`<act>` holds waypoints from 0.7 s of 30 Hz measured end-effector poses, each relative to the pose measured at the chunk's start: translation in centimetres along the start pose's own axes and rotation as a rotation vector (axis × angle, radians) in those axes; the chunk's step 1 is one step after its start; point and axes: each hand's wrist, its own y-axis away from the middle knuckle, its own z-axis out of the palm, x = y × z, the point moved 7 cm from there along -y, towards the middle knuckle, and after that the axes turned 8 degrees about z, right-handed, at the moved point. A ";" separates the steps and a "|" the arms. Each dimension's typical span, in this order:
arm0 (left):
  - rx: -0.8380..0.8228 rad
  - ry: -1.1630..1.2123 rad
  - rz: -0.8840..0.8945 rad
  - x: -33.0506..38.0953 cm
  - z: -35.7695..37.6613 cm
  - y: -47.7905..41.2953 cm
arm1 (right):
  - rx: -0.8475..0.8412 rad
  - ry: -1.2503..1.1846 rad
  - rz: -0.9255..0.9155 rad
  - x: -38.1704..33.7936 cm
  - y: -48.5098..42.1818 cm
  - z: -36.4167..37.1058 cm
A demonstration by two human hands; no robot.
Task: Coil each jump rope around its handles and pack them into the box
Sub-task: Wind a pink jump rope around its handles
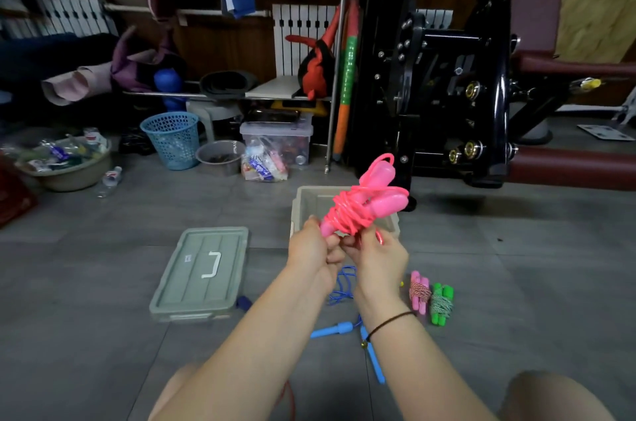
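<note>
At centre frame our left hand (311,248) grips the pink jump rope (358,207) by its handles while our right hand (378,257) pinches its last loose loop, finishing the coil, which we judge next needs tucking and lowering into the open box (303,203) just behind.

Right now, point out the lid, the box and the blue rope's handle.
lid (203,274), head view, on its flat top beside the white handle.
box (296,214), head view, on its left wall.
blue handle (332,330), head view, mid-shaft.
</note>
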 end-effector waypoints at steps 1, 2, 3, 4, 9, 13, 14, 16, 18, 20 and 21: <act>-0.015 0.021 -0.032 -0.3 0.2 -0.1 | 0.040 0.008 -0.030 -0.1 0.1 -0.4; -0.024 0.051 -0.062 -0.5 0.3 -0.2 | 0.071 0.019 -0.061 -0.3 0.3 -0.9; -0.021 0.094 -0.091 -0.7 0.3 -0.4 | 0.098 0.040 -0.101 -0.4 0.5 -1.4; -0.007 0.142 -0.115 -0.7 0.3 -0.7 | 0.111 0.091 -0.167 -0.7 1.0 -2.0; -0.005 0.176 -0.167 -0.1 -0.7 -2.7 | -0.145 0.510 -0.517 -1.9 3.6 -0.9; -0.097 0.112 -0.150 0.6 0.2 -2.1 | -0.075 0.482 -0.619 -5.2 3.3 -1.9; -0.086 0.090 -0.125 0.8 0.1 -2.1 | -0.072 0.486 -0.667 -6.2 3.5 -2.1; -0.064 0.028 -0.059 1.0 0.1 -2.0 | -0.176 0.453 -0.720 -7.7 4.4 -1.7; -0.044 -0.026 0.002 1.2 -0.1 -2.0 | -0.339 0.343 -0.647 -8.0 5.0 -0.9; -0.022 -0.053 0.063 1.5 -0.2 -2.2 | -0.343 0.295 -0.560 -8.4 4.3 -0.6; -0.013 -0.062 0.089 1.7 -0.3 -2.2 | -0.311 0.291 -0.550 -8.9 3.9 -0.5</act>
